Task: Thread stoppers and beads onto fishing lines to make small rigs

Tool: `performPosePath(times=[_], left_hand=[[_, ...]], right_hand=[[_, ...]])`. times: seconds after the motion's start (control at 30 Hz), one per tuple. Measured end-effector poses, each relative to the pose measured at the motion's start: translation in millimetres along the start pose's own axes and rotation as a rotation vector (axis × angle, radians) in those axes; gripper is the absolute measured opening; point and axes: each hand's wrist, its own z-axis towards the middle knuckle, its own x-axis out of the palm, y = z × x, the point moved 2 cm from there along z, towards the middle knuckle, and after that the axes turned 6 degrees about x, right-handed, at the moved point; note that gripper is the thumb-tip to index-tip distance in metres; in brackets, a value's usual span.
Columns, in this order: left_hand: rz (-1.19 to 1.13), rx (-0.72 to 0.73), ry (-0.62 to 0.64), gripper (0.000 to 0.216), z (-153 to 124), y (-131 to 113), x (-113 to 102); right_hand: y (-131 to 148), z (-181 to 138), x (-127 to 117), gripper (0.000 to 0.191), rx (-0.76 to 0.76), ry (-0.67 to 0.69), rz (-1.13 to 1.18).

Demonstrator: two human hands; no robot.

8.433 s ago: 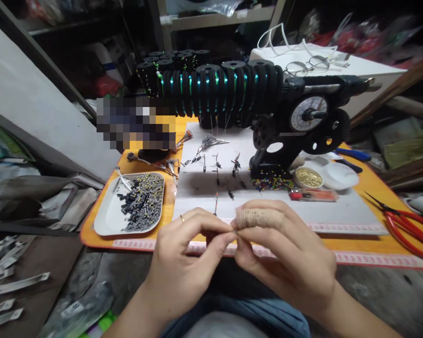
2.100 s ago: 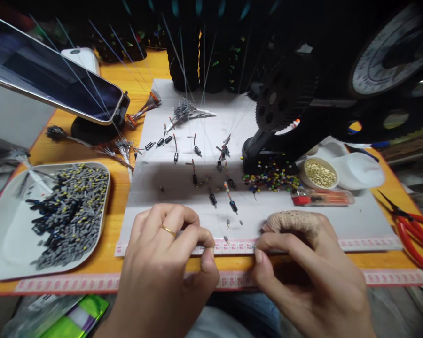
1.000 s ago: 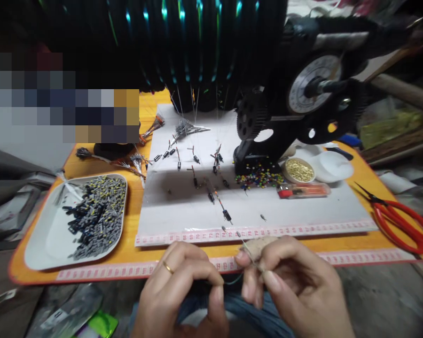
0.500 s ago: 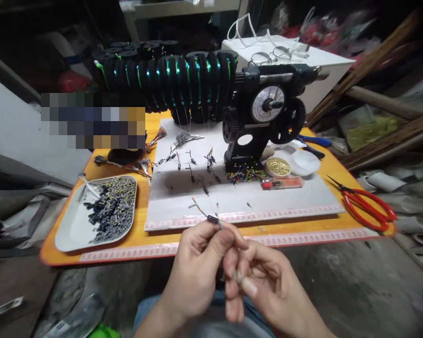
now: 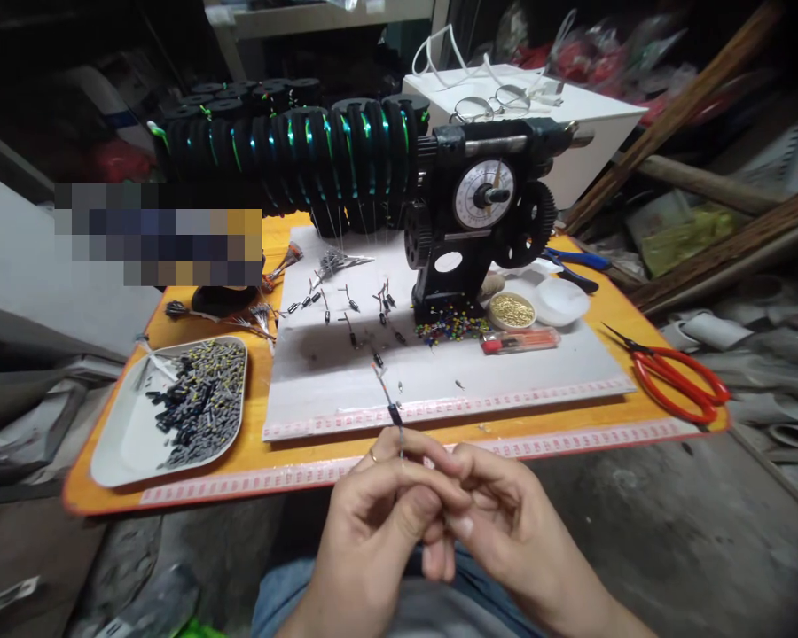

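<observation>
Black and small, the sleeve (image 5: pixel 395 415) on a thin strand (image 5: pixel 402 441) sits just beyond the left hand (image 5: pixel 378 523), whose fingers curl narrow against the right hand's (image 5: pixel 509 505), any grip hidden, so a slackened fingertip could let the strand slip or snarl.
</observation>
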Motion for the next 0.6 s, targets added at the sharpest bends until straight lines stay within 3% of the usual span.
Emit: performPosePath(times=[0.13,0.23,0.37,0.5,0.6], left_hand=[[-0.097,0.065,-0.152,0.016,6.7,1.5,3.2],[-0.207,0.003,-0.186,0.016,14.7,0.5,8.9],[-0.313,-0.046,-0.215,0.018,20.3,-2.4,14.3],[-0.259,-0.040,-0.233,0.017,20.8,-0.5,12.9],[-0.160,-0.015,-0.246,0.020,20.0,0.5,11.1]], right_hand=[[0.3,-4.6,-2.0,0.020,0.070,0.004,-0.124],[11.2,-10.4,-1.1,0.011,-0.140,-0.022,-0.472],[24.9,-17.1,5.1,0.022,-0.461,-0.010,-0.885],[25.5,-22.4,3.9,0.031,-0.548,0.031,-1.130],[34.3,-32.7,-18.4,0.035,-0.550,0.084,-1.323]])
